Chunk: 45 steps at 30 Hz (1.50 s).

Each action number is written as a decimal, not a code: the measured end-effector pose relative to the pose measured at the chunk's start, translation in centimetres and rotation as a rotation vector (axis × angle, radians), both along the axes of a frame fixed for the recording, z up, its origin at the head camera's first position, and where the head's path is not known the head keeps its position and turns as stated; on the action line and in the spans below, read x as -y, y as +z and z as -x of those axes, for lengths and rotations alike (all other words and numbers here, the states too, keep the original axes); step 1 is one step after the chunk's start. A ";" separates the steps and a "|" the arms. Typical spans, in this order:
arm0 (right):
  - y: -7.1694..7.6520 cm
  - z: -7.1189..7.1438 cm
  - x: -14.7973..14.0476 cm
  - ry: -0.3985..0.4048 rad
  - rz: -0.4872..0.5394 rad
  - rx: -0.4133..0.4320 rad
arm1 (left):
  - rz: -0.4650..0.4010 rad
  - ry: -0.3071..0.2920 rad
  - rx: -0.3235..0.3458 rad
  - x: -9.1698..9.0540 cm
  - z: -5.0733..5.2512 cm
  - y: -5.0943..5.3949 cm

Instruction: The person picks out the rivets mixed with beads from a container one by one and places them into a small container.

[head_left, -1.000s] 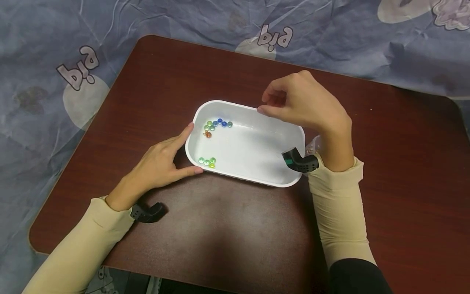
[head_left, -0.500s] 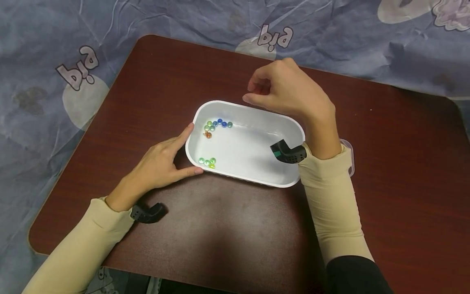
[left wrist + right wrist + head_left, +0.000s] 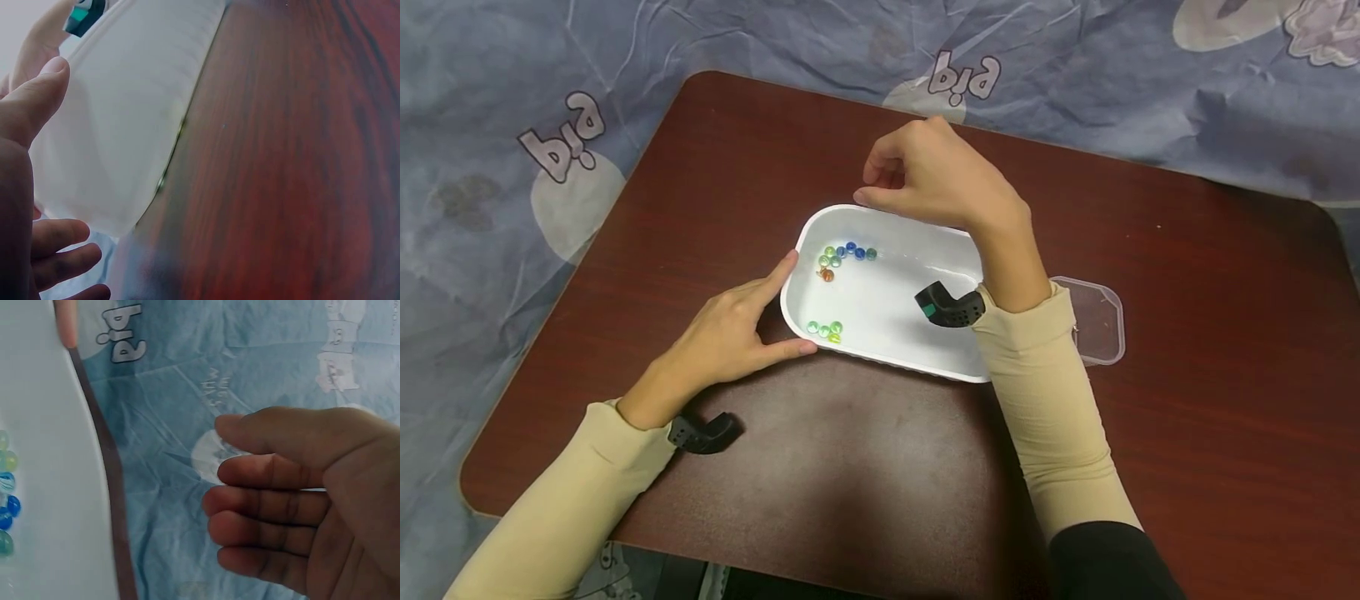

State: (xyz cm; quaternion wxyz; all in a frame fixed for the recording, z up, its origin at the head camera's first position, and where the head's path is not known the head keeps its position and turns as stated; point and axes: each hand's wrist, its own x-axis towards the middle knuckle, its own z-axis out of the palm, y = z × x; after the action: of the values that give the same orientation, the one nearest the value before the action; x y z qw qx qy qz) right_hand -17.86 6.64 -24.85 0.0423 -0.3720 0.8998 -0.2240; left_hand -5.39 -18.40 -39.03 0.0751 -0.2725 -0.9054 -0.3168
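A white tray (image 3: 895, 308) stands on the table with glass marbles in its left end. Blue and green marbles (image 3: 850, 249) and an orange-brown one (image 3: 827, 275) lie at the back left; pale green and yellow ones (image 3: 824, 331) sit by the front left corner. My left hand (image 3: 722, 337) rests against the tray's left end, thumb and forefinger spread, the thumb near the front rim. Over the tray's back edge hovers my right hand (image 3: 936, 179), its fingers loosely bent. In the right wrist view nothing shows between its fingers and thumb. My right forearm covers the tray's right end.
A clear plastic container (image 3: 1097, 321) stands to the right of the tray, partly behind my right sleeve. The brown table (image 3: 1217, 333) ends at the back before a blue-grey printed cloth (image 3: 812, 42).
My right hand has moved left along the tray's back edge, uncovering the clear container on the right. The left hand, tray and marbles have stayed in place.
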 end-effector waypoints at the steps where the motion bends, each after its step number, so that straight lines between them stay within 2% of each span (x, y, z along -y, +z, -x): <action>1: -0.2 0.1 0.2 0.008 0.008 0.004 | 0.000 0.000 0.000 0.0 0.0 0.0; 6: -1.4 0.6 1.0 0.045 0.042 0.036 | 0.008 0.006 0.002 0.0 0.0 0.0; 14: -3.6 1.1 2.1 0.103 0.082 0.137 | -0.005 0.002 -0.004 0.1 -0.1 -0.1; 21: -5.2 1.1 3.3 0.171 0.048 0.206 | -0.015 0.000 -0.020 0.2 -0.1 -0.2; 26: -6.4 1.1 4.1 0.228 0.002 0.209 | -0.018 -0.001 -0.022 0.2 -0.1 -0.3; 32: -7.7 1.1 4.7 0.240 -0.054 0.238 | -0.015 -0.001 -0.025 0.2 -0.1 -0.3; 45: -8.3 0.8 5.1 0.236 -0.091 0.281 | -0.016 -0.007 -0.031 0.0 0.0 -0.2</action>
State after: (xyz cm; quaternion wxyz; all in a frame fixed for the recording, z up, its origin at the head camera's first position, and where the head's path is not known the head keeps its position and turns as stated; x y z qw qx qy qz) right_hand -18.65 1.56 -33.16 0.2105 -0.4377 0.8443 -0.2263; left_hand -5.36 -18.41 -39.26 0.0902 -0.2801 -0.9005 -0.3202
